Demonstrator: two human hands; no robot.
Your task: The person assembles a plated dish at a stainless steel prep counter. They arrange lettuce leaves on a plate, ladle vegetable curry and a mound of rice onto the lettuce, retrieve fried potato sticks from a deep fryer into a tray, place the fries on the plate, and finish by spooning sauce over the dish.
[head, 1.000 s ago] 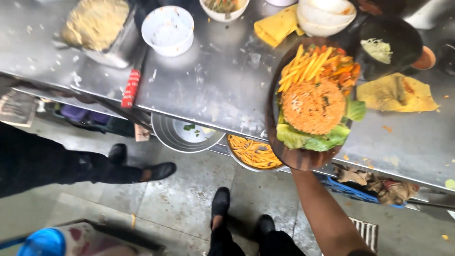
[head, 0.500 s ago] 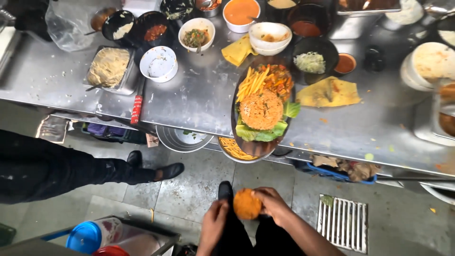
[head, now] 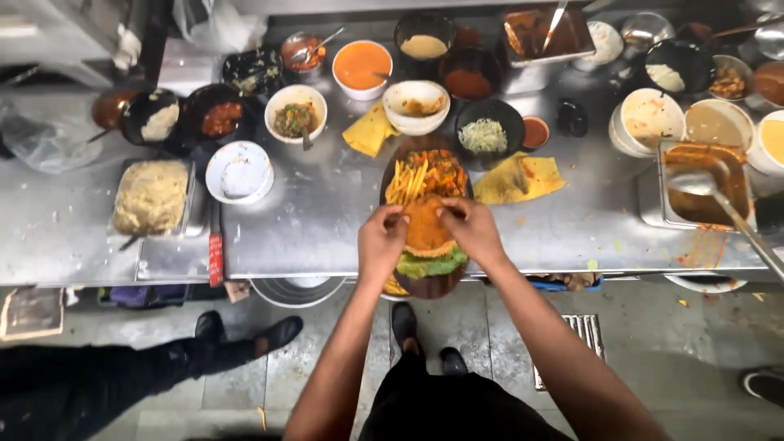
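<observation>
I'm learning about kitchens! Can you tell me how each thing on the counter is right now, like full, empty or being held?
Left hand: gripping the burger.
Right hand: gripping the burger.
Burger: stacked on lettuce, held by both hands.
Plate: loaded, overhanging the counter edge.
Fries: piled on the plate.
Orange sauce bowl: nearly full.
White bowl: almost empty.
Tray: full of pale food.

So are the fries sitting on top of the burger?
No, the yellow fries lie on the dark oval wooden plate beyond the round orange burger bun, which both hands hold.
</observation>
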